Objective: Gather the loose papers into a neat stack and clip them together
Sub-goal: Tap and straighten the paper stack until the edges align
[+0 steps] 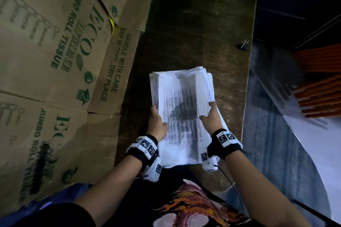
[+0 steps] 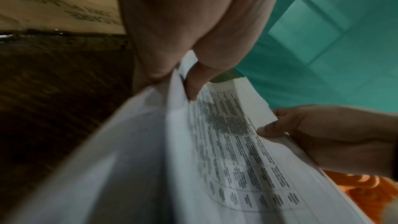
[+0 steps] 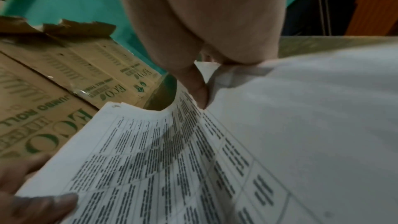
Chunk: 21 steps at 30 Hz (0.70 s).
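A stack of printed papers (image 1: pixel 181 114) is held over the dark wooden table (image 1: pixel 199 29), its edges uneven at the far end. My left hand (image 1: pixel 156 121) grips the stack's left edge, thumb on the top sheet (image 2: pixel 226 142). My right hand (image 1: pixel 211 116) grips the right edge, thumb (image 3: pixel 199 89) pressing on the printed page (image 3: pixel 163 159). Some loose white sheets (image 1: pixel 210 86) stick out on the right side. A black binder clip (image 1: pixel 244 44) lies on the table near its right edge, well beyond the papers.
Large cardboard boxes (image 1: pixel 55 61) printed with green text stand along the left side of the table. To the right, beyond the table edge, lie orange sticks (image 1: pixel 321 97) and a white surface (image 1: pixel 317 143). A teal wall (image 2: pixel 323 40) is behind.
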Motion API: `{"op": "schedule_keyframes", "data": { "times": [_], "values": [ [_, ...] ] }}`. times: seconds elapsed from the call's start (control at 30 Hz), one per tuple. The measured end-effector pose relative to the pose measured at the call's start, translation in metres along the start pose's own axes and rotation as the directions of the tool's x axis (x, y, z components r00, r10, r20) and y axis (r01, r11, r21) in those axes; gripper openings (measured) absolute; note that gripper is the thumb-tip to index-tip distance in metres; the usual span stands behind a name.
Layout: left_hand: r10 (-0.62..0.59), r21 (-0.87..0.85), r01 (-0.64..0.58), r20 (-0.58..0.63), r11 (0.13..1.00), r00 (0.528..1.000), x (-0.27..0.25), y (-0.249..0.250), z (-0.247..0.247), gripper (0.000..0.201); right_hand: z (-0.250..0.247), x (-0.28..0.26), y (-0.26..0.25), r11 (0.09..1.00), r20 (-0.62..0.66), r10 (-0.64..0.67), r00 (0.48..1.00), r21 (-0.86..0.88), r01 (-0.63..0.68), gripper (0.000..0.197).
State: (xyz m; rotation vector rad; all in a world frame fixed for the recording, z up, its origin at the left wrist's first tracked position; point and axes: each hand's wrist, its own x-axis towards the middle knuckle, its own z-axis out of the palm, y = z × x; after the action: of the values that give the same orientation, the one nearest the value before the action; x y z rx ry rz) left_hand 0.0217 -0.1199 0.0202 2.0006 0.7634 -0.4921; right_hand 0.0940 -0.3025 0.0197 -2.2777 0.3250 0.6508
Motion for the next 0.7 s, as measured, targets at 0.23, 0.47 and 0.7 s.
{"op": "schedule_keyframes", "data": {
  "times": [0.23, 0.47, 0.7],
  "values": [
    [-0.032, -0.038, 0.032, 0.000, 0.999, 0.999, 0.014, 0.014, -0.001, 0.070, -0.030, 0.030, -0.030, 0.998, -0.010, -0.032, 0.999, -0.051, 0.031, 0.067],
    [-0.219, 0.186, 0.241, -0.129, 0.953, 0.967, 0.033, -0.005, -0.009, 0.079, -0.031, 0.056, -0.008, 0.889, 0.018, 0.271, 0.962, -0.389, -0.242, 0.092],
    [-0.272, -0.079, 0.272, 0.013, 0.959, 0.962, 0.041, 0.004, 0.010, 0.076, 0.030, 0.028, -0.002, 0.972, -0.005, 0.225, 0.974, -0.071, -0.225, 0.067]
  ]
}}
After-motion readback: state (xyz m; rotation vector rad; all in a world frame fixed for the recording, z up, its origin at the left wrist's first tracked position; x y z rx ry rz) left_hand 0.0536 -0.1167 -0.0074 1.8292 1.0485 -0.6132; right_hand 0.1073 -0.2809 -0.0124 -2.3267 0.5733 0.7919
